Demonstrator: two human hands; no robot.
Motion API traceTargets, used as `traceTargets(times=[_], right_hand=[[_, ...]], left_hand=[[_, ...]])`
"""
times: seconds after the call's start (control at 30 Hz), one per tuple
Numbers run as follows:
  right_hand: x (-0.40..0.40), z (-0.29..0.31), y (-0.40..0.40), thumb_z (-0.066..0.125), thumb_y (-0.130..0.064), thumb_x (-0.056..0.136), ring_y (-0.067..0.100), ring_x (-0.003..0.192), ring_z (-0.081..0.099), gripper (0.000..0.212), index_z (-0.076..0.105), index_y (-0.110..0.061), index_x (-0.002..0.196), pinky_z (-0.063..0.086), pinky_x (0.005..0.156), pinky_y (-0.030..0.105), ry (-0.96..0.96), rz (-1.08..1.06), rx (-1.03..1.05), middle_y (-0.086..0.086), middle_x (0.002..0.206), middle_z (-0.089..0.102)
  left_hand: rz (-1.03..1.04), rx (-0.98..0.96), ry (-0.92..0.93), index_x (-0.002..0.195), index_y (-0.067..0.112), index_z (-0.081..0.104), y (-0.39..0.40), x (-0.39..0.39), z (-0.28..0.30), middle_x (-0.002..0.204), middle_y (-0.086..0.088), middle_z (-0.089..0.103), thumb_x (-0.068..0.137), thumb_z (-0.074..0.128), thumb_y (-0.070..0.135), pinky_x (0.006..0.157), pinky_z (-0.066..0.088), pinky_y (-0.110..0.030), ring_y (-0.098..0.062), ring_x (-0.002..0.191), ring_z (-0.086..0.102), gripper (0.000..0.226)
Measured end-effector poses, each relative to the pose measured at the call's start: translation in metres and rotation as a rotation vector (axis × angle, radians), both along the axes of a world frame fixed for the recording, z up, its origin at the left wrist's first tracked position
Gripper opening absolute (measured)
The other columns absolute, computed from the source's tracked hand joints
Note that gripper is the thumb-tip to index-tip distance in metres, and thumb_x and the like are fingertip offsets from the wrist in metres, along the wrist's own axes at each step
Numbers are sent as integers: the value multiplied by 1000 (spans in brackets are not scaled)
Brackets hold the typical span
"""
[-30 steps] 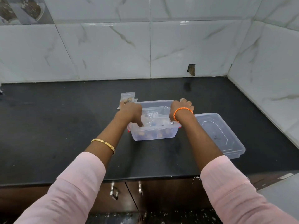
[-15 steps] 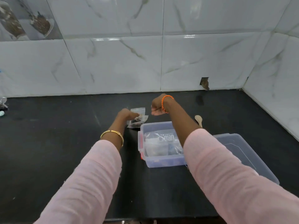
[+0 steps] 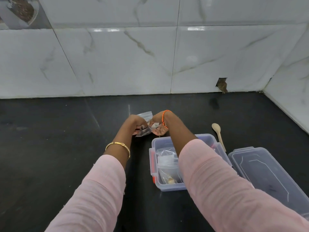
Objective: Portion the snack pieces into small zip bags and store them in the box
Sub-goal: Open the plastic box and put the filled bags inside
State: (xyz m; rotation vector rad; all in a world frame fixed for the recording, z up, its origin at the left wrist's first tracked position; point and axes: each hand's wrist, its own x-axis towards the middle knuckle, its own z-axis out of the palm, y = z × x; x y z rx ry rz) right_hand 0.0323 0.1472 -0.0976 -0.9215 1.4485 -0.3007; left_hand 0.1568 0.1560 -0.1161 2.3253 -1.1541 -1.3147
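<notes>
Both hands have left the box (image 3: 167, 186) and now the left hand (image 3: 136, 123) and right hand (image 3: 158, 127) pinch one filled zip bag (image 3: 144, 131) together, so probably it is sealed next

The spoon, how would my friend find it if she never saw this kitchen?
Look at the black counter and find the clear plastic box. Just behind its far right corner lies the spoon, bowl end toward the wall. It is the only pale, solid thing there; everything near it is see-through.

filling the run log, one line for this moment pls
both hands holding small zip bag | behind open box | lid off, right
</notes>
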Motion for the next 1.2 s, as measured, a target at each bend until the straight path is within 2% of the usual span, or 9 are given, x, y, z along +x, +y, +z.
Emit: traceTargets(times=[0.07, 0.13, 0.2, 0.4, 0.63, 0.77, 0.9, 1.0, 1.2], right_hand=[[0, 4, 0, 61, -16, 89, 10, 58, 53, 27, 51, -2, 110, 46, 63, 14, 31, 76, 173, 5, 74, 51], [0, 5, 0, 64, -18, 87, 12, 65, 53, 21, 51, -2, 89, 46, 64, 21, -15, 3, 238, 6, 73, 57], [-1, 2, 2, 65, -19, 87, 15, 69, 57, 27, 50, 2, 80, 48, 69, 30, -67, -76, 237, 6, 73, 62], [4, -3, 5, 52, -16, 95, 19, 67, 56, 24, 54, -1, 77, 50, 83, 34, -91, -100, 191, 9, 74, 58], [-23, 38, -5, 53, -11, 96, 16, 65, 53, 20, 51, -7, 76, 48, 66, 27, -81, -30, -66, 7, 76, 55], [-58, 106, 15, 53, -11, 96, 8, 60, 47, 20, 52, -12, 75, 45, 59, 19, 14, -8, -399, 3, 72, 52], [-109, 156, 59, 57, -2, 90, 9, 65, 54, 15, 61, -14, 82, 50, 52, 17, 34, 21, -625, 5, 88, 61], [-146, 163, 93, 63, -3, 87, 12, 73, 60, 15, 63, -17, 83, 55, 59, 20, 42, 67, -655, 2, 86, 65], [-191, 125, 143, 63, -7, 88, 18, 81, 60, 10, 61, -16, 83, 55, 69, 26, 215, 340, -561, 8, 85, 64]], left_hand=[[54, 24, 93, 116, 6, 52, 0, 4, -1, 92, -7, 54, 88, 63, 19, 91, 47, -30, -18, 91, 53, 33], [128, 43, 175, 96, 6, 53, 0, 8, -2, 77, -5, 48, 88, 61, 15, 75, 48, -25, -15, 75, 50, 15], [188, 54, 265, 81, 7, 51, 5, 10, -2, 73, -4, 46, 86, 58, 12, 60, 44, -22, -14, 65, 46, 10], [264, 21, 419, 77, 8, 49, 17, 10, 4, 74, -5, 48, 87, 52, 11, 53, 37, -19, -13, 61, 44, 11], [200, -133, 604, 75, 19, 59, 28, 28, 46, 55, 7, 57, 88, 56, 18, 49, 31, -16, -5, 42, 47, 13], [93, -335, 659, 86, 19, 61, 42, 22, 99, 69, 3, 57, 89, 60, 14, 48, 45, -16, -4, 48, 55, 5], [-33, -467, 647, 94, 23, 60, 76, 4, 134, 84, 2, 71, 86, 67, 18, 62, 55, -23, -8, 66, 69, 12], [-102, -479, 655, 90, 18, 61, 106, -18, 139, 84, -1, 72, 87, 66, 20, 72, 57, -29, -13, 73, 68, 6], [-231, -539, 466, 99, -1, 68, 162, -72, 100, 88, -13, 74, 82, 68, -2, 68, 55, -28, -20, 74, 68, 17]])
